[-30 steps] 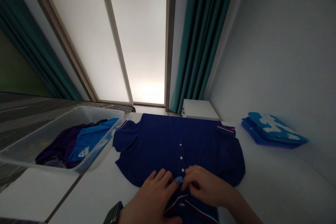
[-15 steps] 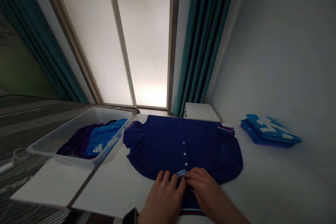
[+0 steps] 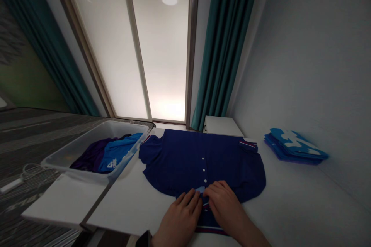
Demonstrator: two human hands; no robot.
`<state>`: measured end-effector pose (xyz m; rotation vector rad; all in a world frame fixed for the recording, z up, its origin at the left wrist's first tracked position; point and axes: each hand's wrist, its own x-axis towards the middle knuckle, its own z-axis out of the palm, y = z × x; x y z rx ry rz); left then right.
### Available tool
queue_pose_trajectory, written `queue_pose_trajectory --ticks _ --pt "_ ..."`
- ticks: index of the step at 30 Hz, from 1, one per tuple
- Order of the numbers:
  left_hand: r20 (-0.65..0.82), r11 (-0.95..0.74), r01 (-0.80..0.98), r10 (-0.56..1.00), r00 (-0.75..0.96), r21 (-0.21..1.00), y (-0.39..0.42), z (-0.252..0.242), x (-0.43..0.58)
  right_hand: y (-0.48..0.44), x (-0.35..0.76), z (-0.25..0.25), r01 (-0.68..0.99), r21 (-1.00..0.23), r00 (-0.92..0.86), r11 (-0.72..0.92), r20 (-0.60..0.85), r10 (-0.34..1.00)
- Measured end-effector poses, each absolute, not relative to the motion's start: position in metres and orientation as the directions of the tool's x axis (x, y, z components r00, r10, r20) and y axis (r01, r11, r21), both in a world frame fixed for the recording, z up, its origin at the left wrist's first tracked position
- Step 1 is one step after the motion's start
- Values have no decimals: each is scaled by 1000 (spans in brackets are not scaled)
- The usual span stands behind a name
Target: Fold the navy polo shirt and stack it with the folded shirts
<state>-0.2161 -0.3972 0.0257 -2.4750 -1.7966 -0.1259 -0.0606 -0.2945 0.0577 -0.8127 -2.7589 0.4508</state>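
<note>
Shirt (image 3: 176,162), deep navy and short-sleeved, lies spread on a white table (image 3: 130,208), below centre at six o'clock. Small white buttons (image 3: 203,170) line its front, a pale-blue patch (image 3: 199,189) shows near the fingers, and the collar (image 3: 210,230) and sleeve cuffs (image 3: 248,144) carry red and white stripes. The collar points to six o'clock and the body extends toward twelve, the line its buttons follow; the visible cloth is longest from nine to three. Left hand (image 3: 182,216) and right hand (image 3: 226,208) touch the neck opening, fingers close together; I cannot tell whether either grip pinches cloth.
</note>
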Motion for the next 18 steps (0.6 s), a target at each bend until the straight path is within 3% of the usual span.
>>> queue_pose_trajectory --ticks 4,9,14,18 --pt "123 -288 958 950 286 -4 -396 23 -214 -291 -83 47 549 -277 -781 788 164 602" --pt "125 -320 947 941 314 36 -398 28 -220 -286 -83 18 477 -185 -850 859 153 505" --pt "117 -372 923 925 361 98 -406 32 -237 -286 -79 15 477 -139 -859 868 138 493" --pt "129 -402 913 911 391 74 -420 29 -248 -287 -81 16 487 -127 -851 864 152 502"
